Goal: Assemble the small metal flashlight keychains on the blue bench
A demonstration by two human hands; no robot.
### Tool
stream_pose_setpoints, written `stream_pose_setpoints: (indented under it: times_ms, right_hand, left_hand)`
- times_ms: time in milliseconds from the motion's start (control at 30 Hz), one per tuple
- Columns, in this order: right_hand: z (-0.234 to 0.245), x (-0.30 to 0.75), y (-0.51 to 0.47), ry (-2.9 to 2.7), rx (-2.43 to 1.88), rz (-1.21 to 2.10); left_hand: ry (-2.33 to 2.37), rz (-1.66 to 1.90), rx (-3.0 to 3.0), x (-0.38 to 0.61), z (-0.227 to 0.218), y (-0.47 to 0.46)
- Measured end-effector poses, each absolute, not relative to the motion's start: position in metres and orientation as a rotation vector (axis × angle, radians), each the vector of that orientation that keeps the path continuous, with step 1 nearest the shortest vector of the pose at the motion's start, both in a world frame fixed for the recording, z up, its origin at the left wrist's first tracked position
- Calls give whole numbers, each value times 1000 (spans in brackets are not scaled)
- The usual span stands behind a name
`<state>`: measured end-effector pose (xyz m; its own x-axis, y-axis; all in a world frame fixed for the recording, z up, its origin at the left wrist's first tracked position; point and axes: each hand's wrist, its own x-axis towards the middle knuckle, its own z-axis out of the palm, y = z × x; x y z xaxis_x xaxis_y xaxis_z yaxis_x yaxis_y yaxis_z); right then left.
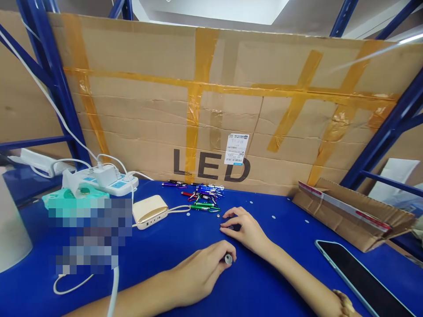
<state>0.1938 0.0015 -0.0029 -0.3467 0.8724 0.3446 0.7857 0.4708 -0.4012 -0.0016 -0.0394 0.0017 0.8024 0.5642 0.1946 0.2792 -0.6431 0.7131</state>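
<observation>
My left hand [206, 268] is closed around a small metal tube [228, 259]; only its round, silvery end shows, facing me, and the rest is hidden in the fingers. Farther forward, my right hand [246, 231] hovers low over the blue tabletop, thumb and index fingertips close together. Something small and greyish shows beneath those fingers, too little to name. Just past the right fingertips lies a tiny round piece [218, 215]. Beyond it is a pile of slim metal keychain flashlights [208, 190] in blue, purple, red and black, with a green one [205, 208] nearest.
A cream power bank [150, 212] with a strap lies left of the pile. Behind it stand a white power strip [122, 184] with cables and a teal pack [56, 199]. At right are a phone [363, 277] and an open cardboard box [343, 215]. Large cardboard [148, 119] walls the back.
</observation>
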Motion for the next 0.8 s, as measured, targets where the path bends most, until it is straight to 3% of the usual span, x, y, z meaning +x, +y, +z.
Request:
stream_pose_setpoints:
  times_ms: [333, 567, 800]
  right_hand:
    - [0, 197, 2, -2051, -1379, 435]
    - [28, 186, -24, -1824, -1046, 199]
    - [29, 177, -39, -2039, -830, -93]
  left_hand:
    - [836, 746, 2145, 3, 3, -30]
    - [887, 765, 2158, 4, 5, -26]
    - [834, 851, 2188, 4, -5, -22]
